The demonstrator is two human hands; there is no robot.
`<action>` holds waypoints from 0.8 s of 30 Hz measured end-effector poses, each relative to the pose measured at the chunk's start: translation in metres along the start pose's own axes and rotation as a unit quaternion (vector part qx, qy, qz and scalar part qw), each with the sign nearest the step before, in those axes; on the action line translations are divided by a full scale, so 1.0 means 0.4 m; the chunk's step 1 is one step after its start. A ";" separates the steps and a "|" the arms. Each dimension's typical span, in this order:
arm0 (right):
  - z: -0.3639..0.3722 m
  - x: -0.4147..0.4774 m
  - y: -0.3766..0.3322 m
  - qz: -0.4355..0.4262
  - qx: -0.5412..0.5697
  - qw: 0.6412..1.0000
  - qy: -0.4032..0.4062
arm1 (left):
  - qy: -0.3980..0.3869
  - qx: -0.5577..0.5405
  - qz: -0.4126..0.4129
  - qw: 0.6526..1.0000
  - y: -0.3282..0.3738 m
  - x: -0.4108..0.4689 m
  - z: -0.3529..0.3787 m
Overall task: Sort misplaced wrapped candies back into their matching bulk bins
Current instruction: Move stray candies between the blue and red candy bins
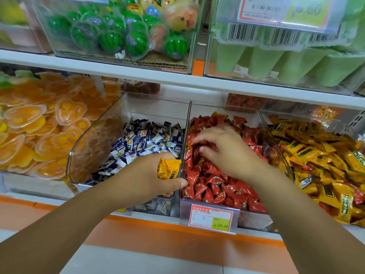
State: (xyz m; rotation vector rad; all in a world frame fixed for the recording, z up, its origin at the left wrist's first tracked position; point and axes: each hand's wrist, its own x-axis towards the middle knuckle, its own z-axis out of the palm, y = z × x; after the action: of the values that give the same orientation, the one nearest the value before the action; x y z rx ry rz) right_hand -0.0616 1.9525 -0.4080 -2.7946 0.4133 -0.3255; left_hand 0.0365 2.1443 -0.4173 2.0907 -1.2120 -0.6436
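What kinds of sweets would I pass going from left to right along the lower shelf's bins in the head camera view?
Orange heart-shaped jelly cups → purple-and-white wrapped candies → red wrapped candies → yellow wrapped candies.

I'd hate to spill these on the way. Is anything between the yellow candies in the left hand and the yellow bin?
Yes. The whole red bin lies between the yellow candies in the grip of the left hand and the yellow bin, and the right hand reaches down into that red bin, across the way.
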 end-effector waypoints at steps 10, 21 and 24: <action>-0.026 -0.074 0.004 0.013 -0.158 0.963 -0.219 | 0.000 0.002 0.002 1.000 -0.001 0.004 -0.003; 0.115 0.041 -0.023 0.060 -0.118 0.990 -0.043 | 0.008 0.015 -0.009 1.000 0.003 -0.001 -0.002; 0.123 0.051 -0.012 0.068 -0.136 0.988 -0.037 | 0.001 0.015 -0.008 1.000 0.005 -0.003 -0.003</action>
State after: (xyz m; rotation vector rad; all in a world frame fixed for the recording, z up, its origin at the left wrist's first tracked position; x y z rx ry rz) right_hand -0.0283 1.9631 -0.4487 -3.0084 0.6744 -0.1433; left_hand 0.0357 2.1451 -0.4148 2.1260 -1.2124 -0.6338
